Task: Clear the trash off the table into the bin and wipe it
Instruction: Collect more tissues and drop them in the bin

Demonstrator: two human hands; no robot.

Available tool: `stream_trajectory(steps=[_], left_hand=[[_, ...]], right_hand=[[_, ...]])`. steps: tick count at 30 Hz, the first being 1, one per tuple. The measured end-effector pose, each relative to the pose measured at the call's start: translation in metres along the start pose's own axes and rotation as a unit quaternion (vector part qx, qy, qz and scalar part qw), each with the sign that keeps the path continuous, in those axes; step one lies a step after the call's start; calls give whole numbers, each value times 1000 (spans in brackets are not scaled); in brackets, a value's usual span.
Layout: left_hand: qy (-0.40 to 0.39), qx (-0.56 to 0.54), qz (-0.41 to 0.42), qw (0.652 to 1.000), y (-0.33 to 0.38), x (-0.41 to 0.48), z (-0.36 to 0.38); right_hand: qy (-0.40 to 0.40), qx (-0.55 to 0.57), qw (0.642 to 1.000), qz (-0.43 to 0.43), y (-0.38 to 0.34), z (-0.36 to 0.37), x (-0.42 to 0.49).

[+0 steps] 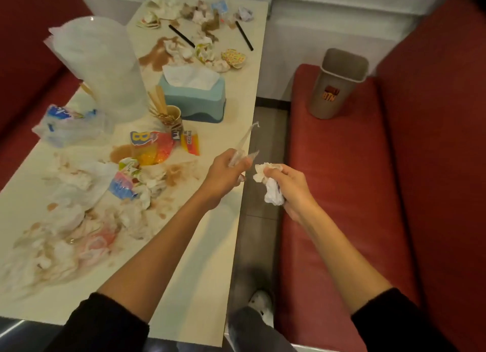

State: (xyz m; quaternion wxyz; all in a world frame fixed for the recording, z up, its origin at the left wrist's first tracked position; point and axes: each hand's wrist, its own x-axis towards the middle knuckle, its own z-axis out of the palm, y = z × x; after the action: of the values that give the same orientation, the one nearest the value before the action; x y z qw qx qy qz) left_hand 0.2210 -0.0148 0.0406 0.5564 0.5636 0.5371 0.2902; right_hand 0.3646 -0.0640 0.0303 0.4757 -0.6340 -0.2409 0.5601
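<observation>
1. A red upholstered bench seat [334, 194] runs along the right side, with its red backrest [434, 141] rising beside it.
2. A second red seat [31, 75] stands on the opposite side of the table [205, 246].
3. A light-blue tissue box [194, 99] stands on the table, with a white tissue [189, 77] projecting from its top.
4. Just beside the box, a small brown cup [172, 117] holds wooden stirrer sticks [157, 99].
5. A tall translucent plastic item [102, 68], possibly stacked cups, stands left of the cup; blur prevents a firmer reading.
6. Grey floor tiles [263, 141] lie between table and bench.
</observation>
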Motion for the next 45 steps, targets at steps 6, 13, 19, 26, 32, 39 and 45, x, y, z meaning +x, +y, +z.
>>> stream_trajectory(steps=[6,13,19,26,32,39,45], left_hand=[[-32,3,29,999,31,51,54],[-72,23,53,996,69,108,103],[-142,-52,38,988,107,172,142],[-208,-35,37,977,148,313,199],[-206,7,-22,978,174,485,263],[-204,218,14,954,172,653,335],[-246,377,79,889,137,717,380]], right_hand=[[44,5,999,-27,-37,-71,26],[95,5,993,-76,-91,-132,65],[108,9,989,-104,-146,-178,122],[156,-4,979,-133,-208,-233,252],[213,-33,972,-94,-255,-276,410],[194,-97,976,-5,-270,-304,564],[196,-261,941,85,-242,-311,641]])
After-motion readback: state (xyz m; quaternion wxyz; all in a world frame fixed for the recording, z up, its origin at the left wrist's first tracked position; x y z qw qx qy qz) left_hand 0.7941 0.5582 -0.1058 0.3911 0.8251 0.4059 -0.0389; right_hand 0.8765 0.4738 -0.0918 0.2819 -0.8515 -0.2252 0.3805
